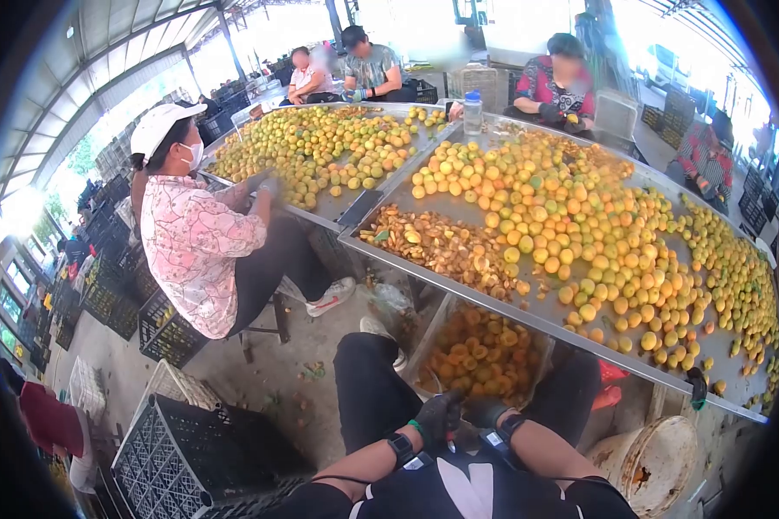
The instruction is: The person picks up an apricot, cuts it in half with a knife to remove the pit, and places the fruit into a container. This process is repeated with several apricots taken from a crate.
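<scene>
At the far left, a person in a dark red top (48, 415) is near the edge of view, with a black crate (173, 467) standing on the floor to the right. Behind that crate, a co-worker in a pink patterned shirt (203, 251) and white cap sits sideways, gloved hands at the edge of the left table (329, 203), where yellow-orange fruit (320, 147) is spread. Two more co-workers (310, 78) (372, 65) sit along its far side. In the lower middle, the wearer's left hand (439, 415), in a dark glove with a green cuff, is curled around something small; a pale and reddish bit shows below it, too little to name. Just above the hands, between the knees, a box (541, 355) holds fruit halves (472, 350), partly under the table. The right hand (485, 411), also dark-gloved, is close beside the left; I cannot tell whether it grips anything. On the right table (459, 208), cut pieces (446, 242) lie at the near left, a bottle (473, 112) stands at the far corner, and whole fruit (580, 233) covers much of the rest. A co-worker in a red patterned top (558, 86) sits beyond it. A stained white bucket (653, 463) is at the lower right.
</scene>
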`<state>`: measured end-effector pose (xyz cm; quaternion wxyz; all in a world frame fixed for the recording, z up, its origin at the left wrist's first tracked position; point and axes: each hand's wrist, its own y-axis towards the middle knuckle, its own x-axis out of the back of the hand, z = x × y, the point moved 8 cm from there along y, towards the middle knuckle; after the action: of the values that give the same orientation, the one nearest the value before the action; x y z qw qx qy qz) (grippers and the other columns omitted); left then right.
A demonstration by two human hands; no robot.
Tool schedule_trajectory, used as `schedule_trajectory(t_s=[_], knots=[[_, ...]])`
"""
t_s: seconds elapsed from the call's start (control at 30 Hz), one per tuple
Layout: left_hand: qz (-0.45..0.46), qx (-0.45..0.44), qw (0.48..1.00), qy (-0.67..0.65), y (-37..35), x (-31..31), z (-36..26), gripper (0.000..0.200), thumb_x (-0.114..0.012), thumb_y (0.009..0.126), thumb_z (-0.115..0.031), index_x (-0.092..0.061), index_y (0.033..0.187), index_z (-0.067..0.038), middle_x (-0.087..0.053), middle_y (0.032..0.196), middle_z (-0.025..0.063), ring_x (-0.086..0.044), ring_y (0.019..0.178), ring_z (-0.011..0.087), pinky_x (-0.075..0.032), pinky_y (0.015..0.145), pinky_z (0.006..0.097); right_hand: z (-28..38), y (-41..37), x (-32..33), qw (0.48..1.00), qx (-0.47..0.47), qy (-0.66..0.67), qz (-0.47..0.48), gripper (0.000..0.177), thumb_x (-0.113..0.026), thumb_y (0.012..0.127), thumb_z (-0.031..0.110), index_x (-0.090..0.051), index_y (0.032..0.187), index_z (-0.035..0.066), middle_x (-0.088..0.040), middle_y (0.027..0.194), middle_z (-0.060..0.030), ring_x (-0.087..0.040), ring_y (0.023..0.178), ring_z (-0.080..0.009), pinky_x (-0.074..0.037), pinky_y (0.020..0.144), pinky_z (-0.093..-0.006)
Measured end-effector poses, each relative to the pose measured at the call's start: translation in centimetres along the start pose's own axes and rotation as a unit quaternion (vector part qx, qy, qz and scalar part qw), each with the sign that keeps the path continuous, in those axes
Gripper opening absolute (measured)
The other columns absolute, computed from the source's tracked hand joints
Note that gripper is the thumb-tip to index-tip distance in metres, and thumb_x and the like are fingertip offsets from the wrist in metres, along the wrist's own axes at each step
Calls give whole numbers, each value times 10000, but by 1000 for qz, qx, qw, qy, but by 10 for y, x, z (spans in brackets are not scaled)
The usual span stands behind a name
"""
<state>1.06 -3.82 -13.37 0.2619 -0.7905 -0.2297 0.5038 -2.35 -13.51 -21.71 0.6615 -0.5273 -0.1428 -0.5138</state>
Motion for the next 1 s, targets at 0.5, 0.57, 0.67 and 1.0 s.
schedule_trajectory(t_s=[0.5,0.57,0.67,1.0], knots=[[-34,43,998,43,22,9,10,248,-549,972,-357,-493,792,-196,-333,555,-73,-316,430,83,-268,418,240,-1,10,-6,994,31,87,-56,453,-575,884,336,-579,1285,126,-605,1268,-146,-585,1148,-318,-463,941,-396],[-11,-11,987,159,28,12,5,248,-542,974,-347,-484,786,-198,-330,555,-74,-314,430,83,-266,417,241,-8,8,-11,994,4,98,-46,450,-577,883,334,-582,1279,121,-610,1259,-148,-588,1143,-318,-464,939,-396],[27,-31,980,196,37,28,4,258,-513,987,-312,-453,763,-200,-329,558,-77,-326,437,78,-271,419,233,8,-8,12,993,-19,110,-40,444,-578,871,316,-588,1271,125,-621,1239,-152,-595,1130,-325,-464,937,-397],[13,51,993,102,32,-2,-6,261,-567,951,-313,-509,728,-190,-334,517,-71,-327,389,83,-266,366,253,6,-10,10,995,-14,70,-68,342,-543,853,262,-679,1140,136,-679,1126,-130,-632,1055,-340,-485,900,-414]])
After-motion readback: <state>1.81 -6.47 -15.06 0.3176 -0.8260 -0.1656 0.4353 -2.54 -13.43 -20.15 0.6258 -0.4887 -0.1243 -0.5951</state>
